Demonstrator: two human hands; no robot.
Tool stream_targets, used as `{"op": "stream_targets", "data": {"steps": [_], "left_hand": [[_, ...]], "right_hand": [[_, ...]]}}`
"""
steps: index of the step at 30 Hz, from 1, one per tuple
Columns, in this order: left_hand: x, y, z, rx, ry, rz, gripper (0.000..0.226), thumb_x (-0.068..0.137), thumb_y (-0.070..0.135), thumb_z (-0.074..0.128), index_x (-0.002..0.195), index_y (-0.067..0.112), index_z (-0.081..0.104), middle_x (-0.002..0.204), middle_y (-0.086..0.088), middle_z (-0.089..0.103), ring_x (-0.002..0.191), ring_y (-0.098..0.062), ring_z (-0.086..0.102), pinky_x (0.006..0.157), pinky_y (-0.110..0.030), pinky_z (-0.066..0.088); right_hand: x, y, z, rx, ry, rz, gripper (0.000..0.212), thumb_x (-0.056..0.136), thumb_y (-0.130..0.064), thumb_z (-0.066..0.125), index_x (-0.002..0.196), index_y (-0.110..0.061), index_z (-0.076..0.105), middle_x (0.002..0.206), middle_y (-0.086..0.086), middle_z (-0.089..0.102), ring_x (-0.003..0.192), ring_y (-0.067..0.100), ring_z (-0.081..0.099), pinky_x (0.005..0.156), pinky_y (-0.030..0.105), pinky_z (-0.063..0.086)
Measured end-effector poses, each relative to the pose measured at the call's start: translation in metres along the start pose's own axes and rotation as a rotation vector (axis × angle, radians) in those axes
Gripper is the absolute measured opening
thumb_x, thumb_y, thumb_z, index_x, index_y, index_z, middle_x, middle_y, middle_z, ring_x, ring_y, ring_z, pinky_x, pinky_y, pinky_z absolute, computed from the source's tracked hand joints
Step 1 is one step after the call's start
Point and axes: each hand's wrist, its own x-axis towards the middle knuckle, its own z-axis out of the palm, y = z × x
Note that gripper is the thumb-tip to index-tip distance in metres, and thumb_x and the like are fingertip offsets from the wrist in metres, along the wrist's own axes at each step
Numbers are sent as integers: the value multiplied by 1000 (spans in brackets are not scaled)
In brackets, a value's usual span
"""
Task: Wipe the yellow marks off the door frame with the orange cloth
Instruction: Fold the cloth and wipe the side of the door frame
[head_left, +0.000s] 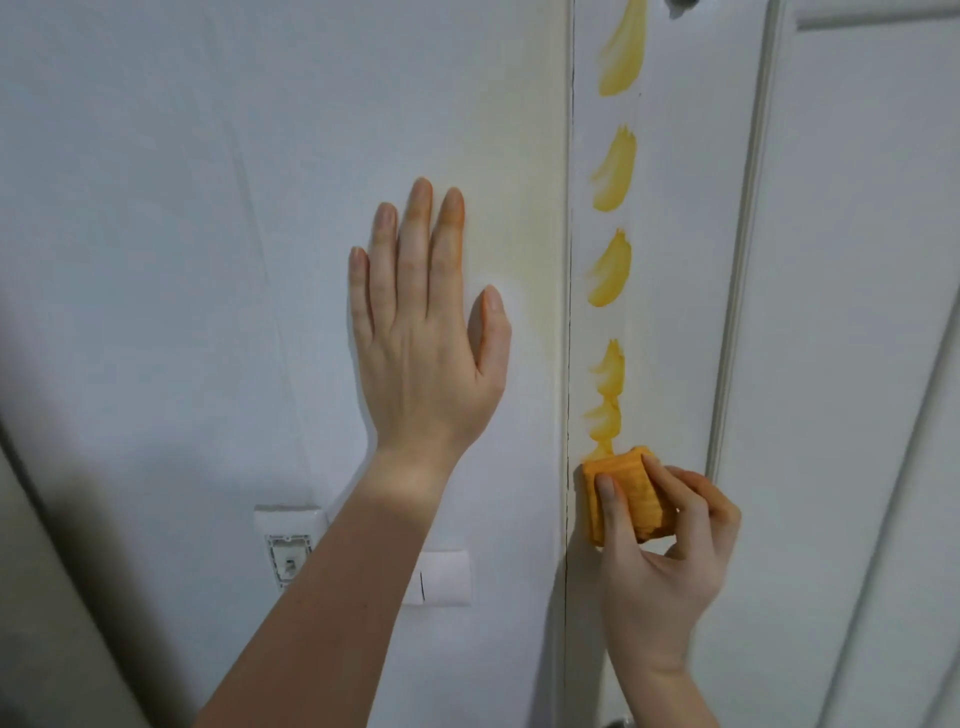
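Several yellow marks (613, 270) run in a vertical row down the white door frame (675, 260). The lowest mark (605, 410) is smeared and ends just above the folded orange cloth (623, 499). My right hand (670, 545) pinches that cloth between thumb and fingers and presses it against the frame, near the frame's left edge. My left hand (421, 332) lies flat on the wall to the left of the frame, fingers spread and pointing up, holding nothing.
A faint yellowish stain (519, 218) tints the white wall (208, 208) beside the frame. A light switch (288, 551) and a white plate (441, 577) sit on the wall below my left forearm. The door panel (857, 312) lies right of the frame.
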Motion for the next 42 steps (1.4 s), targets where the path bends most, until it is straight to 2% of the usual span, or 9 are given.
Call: {"op": "stream_targets", "data": {"steps": [4,9,18,23,26,30,36,39,42], "left_hand": [[-1,0,1,20,-4,10,65,114,40,33,173,17,20,182,-7,17,170,-29,12,138,-53,13],[-1,-2,1,17,-5,15,65,115,41,32,174,17,20,182,-7,17,170,-29,12,138,-52,12],[-2,-2,1,31,-11,19,65,115,41,31,174,18,19,182,-6,16,170,-28,12,137,-53,14],[-3,-3,0,23,-17,28,65,115,42,32,174,18,18,183,-6,16,170,-29,11,137,-53,15],[-3,-3,1,19,-14,27,65,115,42,33,174,19,18,183,-5,16,170,-28,11,137,-54,15],[-2,-4,1,16,-11,22,66,114,41,33,174,19,18,183,-5,15,170,-28,10,137,-53,15],[-3,-4,1,15,-8,30,66,114,42,34,174,18,19,182,-5,16,170,-28,11,137,-53,14],[-3,-4,0,15,-4,32,65,114,42,34,174,18,20,182,-5,16,170,-28,12,137,-52,13],[-3,-3,1,11,-10,32,66,114,42,33,174,18,19,182,-6,16,170,-28,11,138,-52,12]], "right_hand": [[-2,3,0,-4,0,-76,24,87,-14,83,108,-10,72,109,4,65,104,6,63,72,36,56],[-15,8,-1,33,-93,-102,40,87,-22,81,119,-1,70,130,21,61,127,13,62,98,25,55],[1,-10,17,199,-47,17,33,87,-5,77,118,-13,72,128,11,67,119,13,67,83,13,54],[-17,-3,12,137,-57,-61,33,93,-16,73,122,-2,69,132,19,65,121,31,68,89,35,61],[-10,-10,20,118,-40,-104,29,91,-15,75,117,-3,71,129,17,64,110,33,71,76,22,59],[6,-18,26,236,25,58,25,93,-10,78,117,-8,72,124,11,70,119,30,68,81,15,53],[-5,-19,33,96,35,-88,28,91,-12,78,113,4,74,127,23,67,106,49,71,74,56,62],[15,-33,40,208,57,33,22,94,-12,78,116,-6,75,126,11,70,113,40,71,80,26,58],[18,-37,37,312,94,146,23,94,-14,75,116,-20,73,124,6,72,121,35,69,90,21,55]]}}
